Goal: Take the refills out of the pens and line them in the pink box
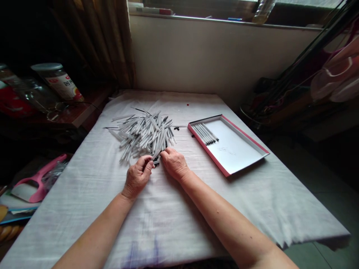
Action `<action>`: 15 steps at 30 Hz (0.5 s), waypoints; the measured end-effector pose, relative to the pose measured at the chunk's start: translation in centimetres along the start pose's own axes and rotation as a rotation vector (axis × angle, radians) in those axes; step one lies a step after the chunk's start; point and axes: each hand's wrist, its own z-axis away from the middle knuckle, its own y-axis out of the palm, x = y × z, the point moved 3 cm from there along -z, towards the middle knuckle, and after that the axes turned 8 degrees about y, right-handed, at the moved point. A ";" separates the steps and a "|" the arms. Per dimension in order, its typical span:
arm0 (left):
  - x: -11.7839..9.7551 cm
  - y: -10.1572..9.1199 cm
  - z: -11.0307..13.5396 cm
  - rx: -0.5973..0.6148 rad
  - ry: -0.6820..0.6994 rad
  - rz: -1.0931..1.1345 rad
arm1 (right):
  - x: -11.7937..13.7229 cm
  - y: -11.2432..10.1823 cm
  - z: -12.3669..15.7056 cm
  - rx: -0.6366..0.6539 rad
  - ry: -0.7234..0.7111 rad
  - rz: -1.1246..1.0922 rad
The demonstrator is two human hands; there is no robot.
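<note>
My left hand (138, 176) pinches a whitish pen barrel (156, 152) between thumb and fingers at the near edge of a pile. The barrel points up and to the right. My right hand (174, 163) is just to the right, fingers curled down by some small black pen parts (156, 161); whatever its fingertips hold is hidden. Beyond both hands lies a large heap of pen barrels (143, 134), with some dark thin refills sticking out. On the right is a shallow red-edged box lid (246, 149), holding a row of several assembled-looking pens (205, 133) with black tips.
A white cloth (179, 224) covers the table. Small black pieces (176, 128) lie between heap and lid, and a tiny red bit (187, 104) sits farther back. Left are a lidded jar (61, 82) on a wooden surface and a pink-handled item (42, 179).
</note>
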 end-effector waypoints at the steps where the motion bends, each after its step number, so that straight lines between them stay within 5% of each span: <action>1: -0.1 0.0 0.0 0.003 0.011 -0.018 | -0.2 0.0 0.3 -0.017 0.000 -0.058; 4: -0.4 0.0 0.2 0.001 0.071 -0.085 | -1.5 0.0 1.5 -0.103 0.047 -0.354; 8: -1.0 0.5 0.5 0.022 0.252 -0.180 | -4.3 0.0 3.6 -0.186 0.290 -1.028; 11: -1.5 1.2 0.5 0.053 0.356 -0.205 | -5.9 -0.1 5.1 -0.024 0.472 -1.468; 15: -2.5 2.3 -0.2 0.095 0.399 -0.203 | -7.0 -1.0 6.1 0.122 0.617 -1.772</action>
